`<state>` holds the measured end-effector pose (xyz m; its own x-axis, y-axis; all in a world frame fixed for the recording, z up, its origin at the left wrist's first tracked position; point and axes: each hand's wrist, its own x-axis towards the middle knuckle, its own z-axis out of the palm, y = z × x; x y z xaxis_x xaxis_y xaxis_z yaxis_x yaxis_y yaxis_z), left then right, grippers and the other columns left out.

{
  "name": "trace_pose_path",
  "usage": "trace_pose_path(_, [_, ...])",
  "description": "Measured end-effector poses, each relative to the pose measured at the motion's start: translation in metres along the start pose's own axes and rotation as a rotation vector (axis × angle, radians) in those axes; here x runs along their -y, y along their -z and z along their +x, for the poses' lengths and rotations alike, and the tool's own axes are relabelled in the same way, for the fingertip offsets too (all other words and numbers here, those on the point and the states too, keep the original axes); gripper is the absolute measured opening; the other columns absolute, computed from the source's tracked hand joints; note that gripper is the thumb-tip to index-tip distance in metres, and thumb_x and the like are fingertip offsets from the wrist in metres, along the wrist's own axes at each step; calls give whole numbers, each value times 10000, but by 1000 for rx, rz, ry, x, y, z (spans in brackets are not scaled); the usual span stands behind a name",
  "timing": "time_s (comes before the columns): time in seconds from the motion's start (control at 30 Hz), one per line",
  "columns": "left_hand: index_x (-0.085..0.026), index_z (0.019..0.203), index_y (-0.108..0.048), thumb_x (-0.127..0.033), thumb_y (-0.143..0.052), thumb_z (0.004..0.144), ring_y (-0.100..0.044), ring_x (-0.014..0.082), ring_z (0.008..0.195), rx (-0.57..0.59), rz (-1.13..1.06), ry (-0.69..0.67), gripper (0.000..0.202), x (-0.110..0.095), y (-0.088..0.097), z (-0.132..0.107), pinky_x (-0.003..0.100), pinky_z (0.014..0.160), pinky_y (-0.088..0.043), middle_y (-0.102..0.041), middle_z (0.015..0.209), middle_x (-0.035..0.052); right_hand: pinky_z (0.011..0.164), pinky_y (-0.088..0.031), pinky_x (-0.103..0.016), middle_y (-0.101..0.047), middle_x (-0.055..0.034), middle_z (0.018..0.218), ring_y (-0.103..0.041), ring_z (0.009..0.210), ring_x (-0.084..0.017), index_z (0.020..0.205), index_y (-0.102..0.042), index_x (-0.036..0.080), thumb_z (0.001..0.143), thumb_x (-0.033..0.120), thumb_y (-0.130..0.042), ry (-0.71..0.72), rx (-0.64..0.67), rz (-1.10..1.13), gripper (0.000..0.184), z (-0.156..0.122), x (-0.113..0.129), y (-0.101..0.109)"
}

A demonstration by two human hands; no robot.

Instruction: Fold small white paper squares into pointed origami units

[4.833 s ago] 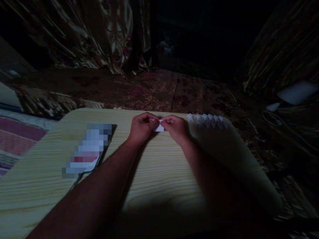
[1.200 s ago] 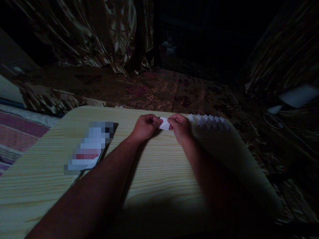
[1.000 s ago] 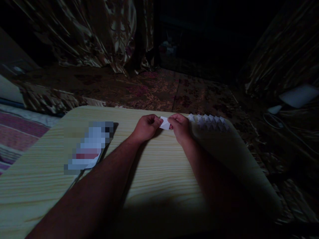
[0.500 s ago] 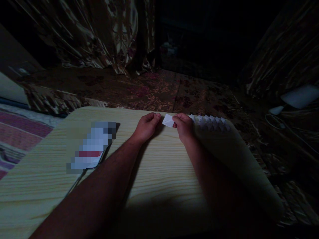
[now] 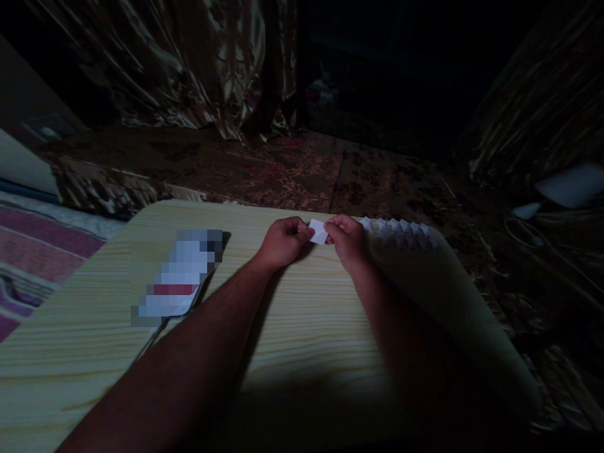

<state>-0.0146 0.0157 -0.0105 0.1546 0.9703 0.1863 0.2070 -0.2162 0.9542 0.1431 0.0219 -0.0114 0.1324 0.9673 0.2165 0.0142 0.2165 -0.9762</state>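
Left hand (image 5: 284, 242) pinches left edge of small white paper (image 5: 319, 232); right hand (image 5: 348, 240) grips its right edge. Paper between hands, near far edge of wood-grain table (image 5: 306, 314). Folded white pieces (image 5: 394, 225) in rows beside right hand. Flat device (image 5: 182, 274) at left: face pixelated, any writing unreadable.

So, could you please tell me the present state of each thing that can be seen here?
Left hand: closed, pinching the paper's left side.
Right hand: closed, pinching its right side.
White paper: held between both hands; folds unclear.
Paper stars: shaped, set in rows.
Phone-like device: lying flat, its face pixelated.
Table: partly in shadow.
Left curtain: hanging in folds.
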Motion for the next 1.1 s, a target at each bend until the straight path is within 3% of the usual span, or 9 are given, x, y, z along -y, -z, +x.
trace_pose_path(0.33, [-147,675,-562,-406,-670,720,-396,74,513,-32,-38,15,285,-5,0,0,207,500,-316,-525,591,-22,446,-328,-196,-506,66,463,-447,431,-71,666,-547,174,686,263,-614,-12,6,21,113,1,-1,1])
trace_pose_path(0.7, [-152,669,-544,-405,-665,727,-369,71,475,46,-114,48,286,0,1,2,212,457,-263,-481,546,-34,452,-332,-199,-511,60,465,-452,439,-74,666,-552,172,682,273,-625,-19,13,19,126,-1,0,1])
trace_pose_path(0.93, [-145,736,-586,-448,-675,718,-442,85,521,73,-143,20,316,-5,-2,0,212,487,-309,-553,617,-13,466,-356,-204,-529,55,497,-469,450,-79,696,-561,177,705,299,-621,15,-8,20,137,3,-5,1])
trace_pose_path(1.1, [-142,695,-575,-372,-734,657,-471,86,536,-21,-122,10,282,0,-2,1,210,509,-341,-590,643,-4,482,-382,-210,-557,43,539,-499,482,-90,731,-563,178,716,324,-619,15,32,32,157,2,-6,0])
